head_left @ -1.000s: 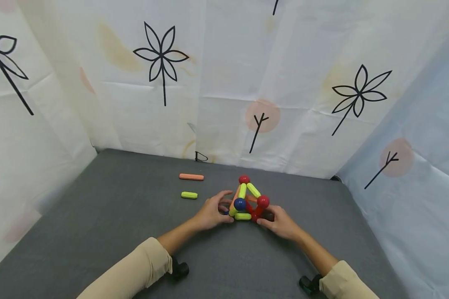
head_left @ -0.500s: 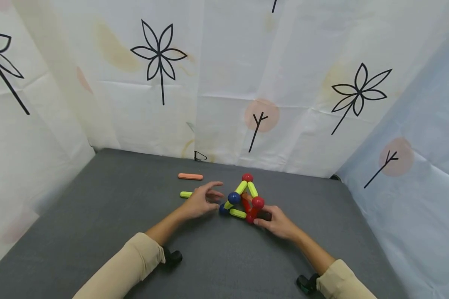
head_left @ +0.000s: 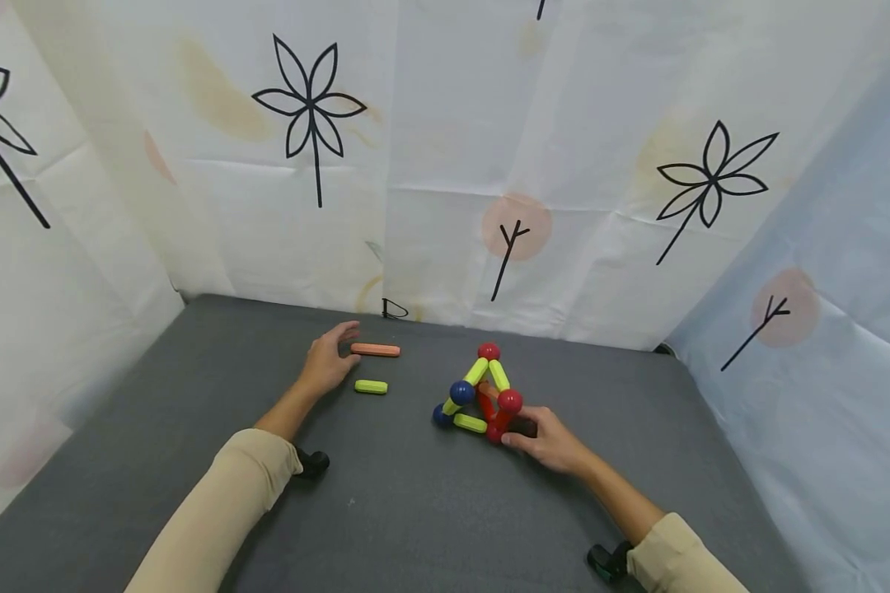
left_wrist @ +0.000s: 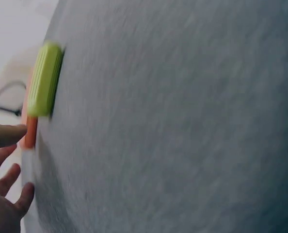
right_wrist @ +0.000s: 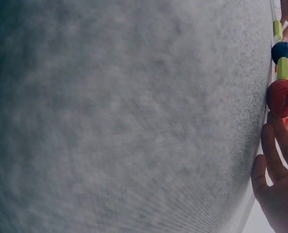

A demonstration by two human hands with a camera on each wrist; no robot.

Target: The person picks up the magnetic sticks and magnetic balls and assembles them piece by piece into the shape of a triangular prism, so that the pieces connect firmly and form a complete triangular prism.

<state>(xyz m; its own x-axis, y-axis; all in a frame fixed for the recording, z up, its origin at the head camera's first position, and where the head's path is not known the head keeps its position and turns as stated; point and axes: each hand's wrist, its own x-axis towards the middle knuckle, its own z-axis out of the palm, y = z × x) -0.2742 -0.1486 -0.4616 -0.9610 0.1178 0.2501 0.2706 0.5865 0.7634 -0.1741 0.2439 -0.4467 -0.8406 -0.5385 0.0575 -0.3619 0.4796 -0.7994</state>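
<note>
A ball-and-stick toy frame (head_left: pixel 465 394) stands on the dark table, built of yellow-green, red and orange rods with red and blue balls. My right hand (head_left: pixel 552 443) grips its right side, the thumb against the lower red ball (right_wrist: pixel 280 98); the other fingers are partly hidden behind it in the head view. Over on the left, my left hand (head_left: pixel 328 359) is at the left end of a loose orange rod (head_left: pixel 375 350), fingers spread and not closed round it. A short yellow-green rod (head_left: pixel 371 386) lies just nearer than the orange one; it also shows in the left wrist view.
The grey-black table (head_left: pixel 386 511) ends at the back against a white printed cloth (head_left: pixel 430 148), with more cloth along both sides. A dark strap device (head_left: pixel 312 464) sits at the left wrist and another (head_left: pixel 610 562) at the right.
My left hand has let go of the toy frame's left side and moved left and back to the orange rod. The frame turned slightly, then stayed put under my right hand.
</note>
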